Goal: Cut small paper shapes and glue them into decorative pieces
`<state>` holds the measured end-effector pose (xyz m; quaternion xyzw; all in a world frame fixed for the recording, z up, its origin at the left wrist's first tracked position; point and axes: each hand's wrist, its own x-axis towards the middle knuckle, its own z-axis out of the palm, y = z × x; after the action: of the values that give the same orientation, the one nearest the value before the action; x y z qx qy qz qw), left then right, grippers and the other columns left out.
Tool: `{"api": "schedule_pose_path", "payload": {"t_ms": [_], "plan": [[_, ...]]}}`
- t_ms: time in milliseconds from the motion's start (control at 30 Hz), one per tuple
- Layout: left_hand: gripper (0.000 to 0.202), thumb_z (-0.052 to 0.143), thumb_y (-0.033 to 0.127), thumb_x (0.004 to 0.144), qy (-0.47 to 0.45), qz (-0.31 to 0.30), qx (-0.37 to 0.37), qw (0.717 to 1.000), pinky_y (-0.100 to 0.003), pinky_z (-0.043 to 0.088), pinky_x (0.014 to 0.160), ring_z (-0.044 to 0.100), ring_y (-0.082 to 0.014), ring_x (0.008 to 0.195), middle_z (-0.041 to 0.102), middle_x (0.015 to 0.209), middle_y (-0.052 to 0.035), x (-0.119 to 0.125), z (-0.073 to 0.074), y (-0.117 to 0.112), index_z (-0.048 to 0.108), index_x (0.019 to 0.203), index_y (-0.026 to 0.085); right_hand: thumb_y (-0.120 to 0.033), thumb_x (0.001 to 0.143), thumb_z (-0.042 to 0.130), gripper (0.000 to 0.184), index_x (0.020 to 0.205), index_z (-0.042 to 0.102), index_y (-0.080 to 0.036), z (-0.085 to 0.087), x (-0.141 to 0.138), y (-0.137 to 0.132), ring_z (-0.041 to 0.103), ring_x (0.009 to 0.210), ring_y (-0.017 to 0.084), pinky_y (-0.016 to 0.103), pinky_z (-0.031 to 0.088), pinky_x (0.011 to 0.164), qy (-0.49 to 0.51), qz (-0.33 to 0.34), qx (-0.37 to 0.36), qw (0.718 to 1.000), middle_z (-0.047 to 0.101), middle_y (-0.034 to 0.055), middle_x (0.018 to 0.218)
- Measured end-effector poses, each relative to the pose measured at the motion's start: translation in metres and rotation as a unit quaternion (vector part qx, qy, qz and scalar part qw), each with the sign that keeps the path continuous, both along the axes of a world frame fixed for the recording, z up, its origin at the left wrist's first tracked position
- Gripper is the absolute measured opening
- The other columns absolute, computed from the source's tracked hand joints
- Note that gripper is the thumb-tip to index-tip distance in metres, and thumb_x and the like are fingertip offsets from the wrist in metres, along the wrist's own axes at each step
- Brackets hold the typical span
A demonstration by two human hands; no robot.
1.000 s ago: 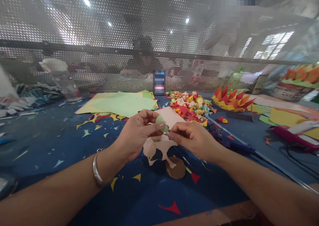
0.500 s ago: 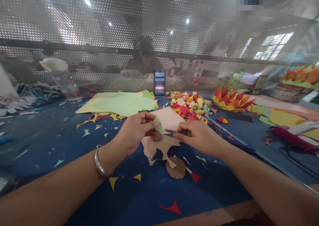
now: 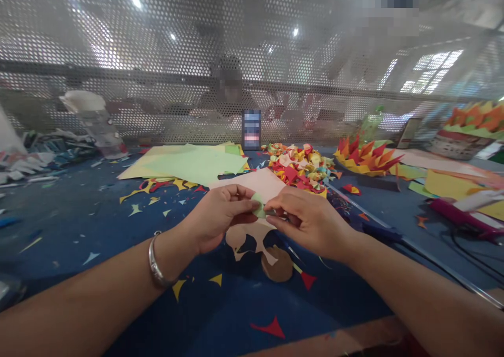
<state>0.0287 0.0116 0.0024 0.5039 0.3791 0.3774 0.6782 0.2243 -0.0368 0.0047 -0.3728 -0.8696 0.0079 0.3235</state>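
My left hand (image 3: pixel 232 210) pinches a small pale green paper piece (image 3: pixel 259 206) between thumb and fingers. Close against it on the right, my right hand (image 3: pixel 303 215) is closed on a slim dark tweezers-like tool (image 3: pixel 271 213), mostly hidden by the fingers. Its tip meets the green paper. Under the hands lies a pale pink paper sheet (image 3: pixel 265 181), and nearer me a cut-out pink paper scrap (image 3: pixel 252 236). That scrap partly overlaps a round brown card disc (image 3: pixel 280 268).
Pale green and yellow sheets (image 3: pixel 185 163) lie at the back left. Beyond my right hand is a heap of coloured paper pieces (image 3: pixel 299 165), beside a red and yellow paper flower (image 3: pixel 366 157). A phone (image 3: pixel 252 130) stands upright at the mesh screen. A magenta glue gun (image 3: pixel 464 218) lies right.
The green paper has moved slightly right and my right hand has come left to meet it. The dark tool's tip, apart from the paper before, is now at it.
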Motion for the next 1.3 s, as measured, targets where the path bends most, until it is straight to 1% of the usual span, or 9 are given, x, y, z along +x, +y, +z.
{"api": "schedule_pose_path", "payload": {"t_ms": [133,300,500,633,733,867,1000,1200,1300], "plan": [[0.014,0.074,0.012,0.074,-0.009,-0.01,-0.012,1.0,-0.022,0.055,0.069,0.064,-0.0087,0.066,0.064,0.076,0.0011,-0.001,0.0,0.0,0.061,0.08,0.013,-0.018,0.09,0.059,0.012,0.101,0.065,-0.015,-0.001,0.0,0.002,0.051,0.067,0.01,0.022,0.04,0.063,0.002,0.006,-0.001,1.0,0.059,0.0021,0.084],[0.012,0.072,0.012,0.075,0.014,-0.021,-0.011,1.0,-0.019,0.052,0.062,0.066,-0.0103,0.068,0.068,0.075,-0.0009,-0.001,0.003,-0.002,0.06,0.079,0.014,-0.019,0.092,0.056,0.011,0.098,0.065,-0.015,-0.001,0.001,0.002,0.054,0.072,0.011,0.023,0.041,0.065,-0.001,0.008,-0.003,1.0,0.059,0.003,0.084],[0.016,0.073,0.022,0.077,0.032,-0.025,0.001,0.999,-0.021,0.051,0.062,0.07,-0.0138,0.07,0.071,0.074,-0.0031,-0.001,0.005,-0.005,0.059,0.075,0.015,-0.02,0.093,0.053,0.012,0.096,0.064,-0.016,0.0,0.001,0.001,0.054,0.071,0.013,0.024,0.041,0.064,-0.02,0.002,-0.004,1.0,0.06,0.0043,0.084],[0.016,0.072,0.022,0.078,0.039,-0.025,0.006,0.999,-0.022,0.051,0.061,0.071,-0.0162,0.072,0.072,0.074,-0.004,0.0,0.005,-0.008,0.057,0.075,0.015,-0.019,0.092,0.052,0.012,0.094,0.064,-0.016,-0.001,-0.001,0.001,0.053,0.07,0.013,0.025,0.041,0.064,-0.02,0.006,-0.008,1.0,0.06,0.0041,0.083],[0.016,0.072,0.021,0.078,0.035,-0.034,0.023,0.999,-0.021,0.051,0.062,0.072,-0.0163,0.073,0.072,0.075,-0.0039,0.001,0.005,-0.009,0.057,0.076,0.015,-0.018,0.09,0.055,0.009,0.089,0.064,-0.015,-0.001,-0.002,0.001,0.052,0.067,0.011,0.023,0.04,0.062,0.008,0.002,-0.023,1.0,0.057,0.0023,0.078],[0.015,0.074,0.021,0.076,0.019,-0.043,0.048,0.998,-0.022,0.053,0.063,0.072,-0.0148,0.07,0.072,0.073,-0.0024,0.0,0.003,-0.009,0.06,0.076,0.015,-0.019,0.088,0.057,0.009,0.083,0.063,-0.016,0.0,-0.003,0.001,0.049,0.06,0.009,0.021,0.039,0.056,0.068,-0.016,-0.081,0.994,0.054,-0.0002,0.071],[0.014,0.074,0.02,0.075,0.018,-0.049,0.056,0.997,-0.023,0.053,0.065,0.073,-0.017,0.074,0.074,0.076,-0.0047,0.0,0.003,-0.011,0.061,0.077,0.015,-0.021,0.088,0.058,0.01,0.081,0.063,-0.016,0.0,-0.002,0.002,0.046,0.057,0.009,0.021,0.037,0.052,0.102,-0.035,-0.122,0.987,0.054,-0.0012,0.069],[0.014,0.075,0.021,0.073,0.035,-0.048,0.06,0.996,-0.024,0.054,0.065,0.072,-0.0167,0.07,0.074,0.073,-0.0057,0.002,0.007,-0.013,0.063,0.074,0.014,-0.022,0.086,0.061,0.01,0.079,0.063,-0.016,0.0,-0.002,0.002,0.048,0.057,0.009,0.021,0.038,0.052,0.113,-0.048,-0.126,0.984,0.055,-0.0011,0.068],[0.014,0.073,0.023,0.075,0.04,-0.049,0.062,0.996,-0.025,0.055,0.066,0.072,-0.0168,0.069,0.073,0.072,-0.0059,0.003,0.008,-0.015,0.063,0.071,0.014,-0.022,0.086,0.06,0.011,0.078,0.063,-0.015,0.0,-0.003,0.002,0.048,0.058,0.009,0.021,0.038,0.052,0.115,-0.051,-0.123,0.984,0.055,-0.001,0.068]]}}
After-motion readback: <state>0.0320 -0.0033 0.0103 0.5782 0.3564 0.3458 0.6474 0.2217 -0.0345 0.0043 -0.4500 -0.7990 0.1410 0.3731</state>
